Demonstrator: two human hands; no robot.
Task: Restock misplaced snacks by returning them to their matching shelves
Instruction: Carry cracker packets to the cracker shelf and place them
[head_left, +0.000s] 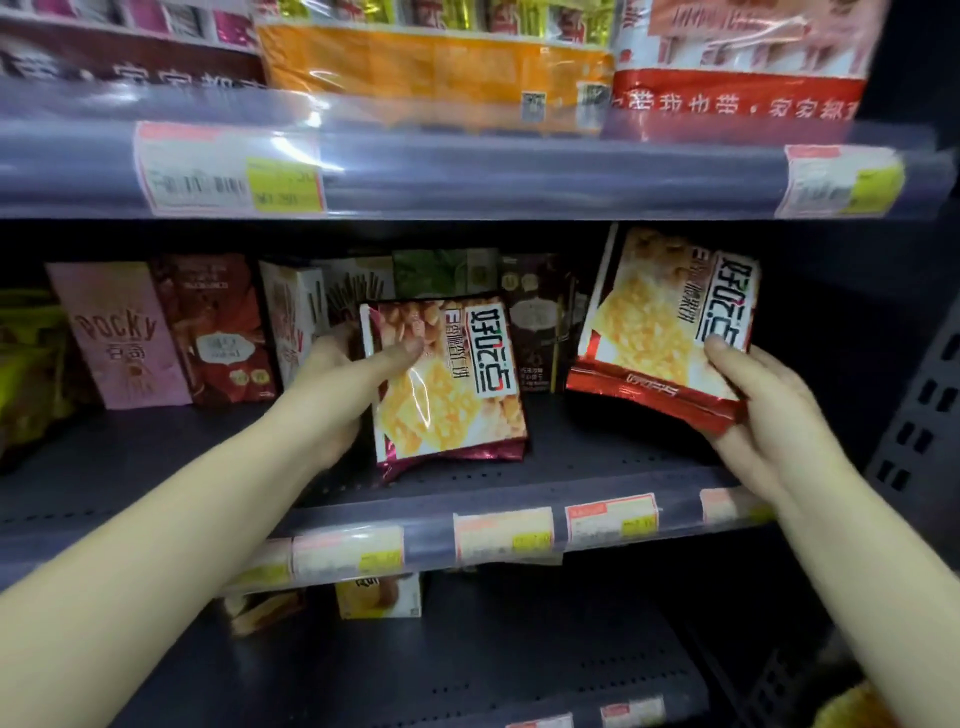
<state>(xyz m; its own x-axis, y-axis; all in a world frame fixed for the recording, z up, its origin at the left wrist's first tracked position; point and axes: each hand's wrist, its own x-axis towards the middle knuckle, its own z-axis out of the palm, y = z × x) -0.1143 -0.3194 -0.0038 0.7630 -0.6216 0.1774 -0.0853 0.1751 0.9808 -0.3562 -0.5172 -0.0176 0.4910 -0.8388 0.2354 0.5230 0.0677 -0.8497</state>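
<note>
The person's left hand (340, 374) grips a flat snack bag with a maroon crimped bottom edge and a picture of yellow biscuits (447, 387). The thumb lies across the front of the bag near its upper left corner, and the other fingers are curled behind the left edge. The bag stands almost upright on the dark grey perforated metal middle shelf (597, 447), with its lower edge touching the shelf surface.

The right hand (763, 410) holds a second flat snack bag with a red crimped bottom edge and the same biscuit picture (670, 322). The thumb presses on the front near the lower right corner, and the fingers are under the red edge. This bag is tilted to the right, and it seems lifted a little above the shelf at the right end, but one cannot tell this for sure.

Behind the two bags stand several boxes in a row: a pink Pocky cardboard box (119, 338) at the left, a dark red box (218, 327) just beside it, and a dark brown box (540, 322) between the two bags. On the shelf above lies a large orange plastic package (431, 67). White and yellow paper price labels (504, 535) sit in the front rail of the middle shelf.
</note>
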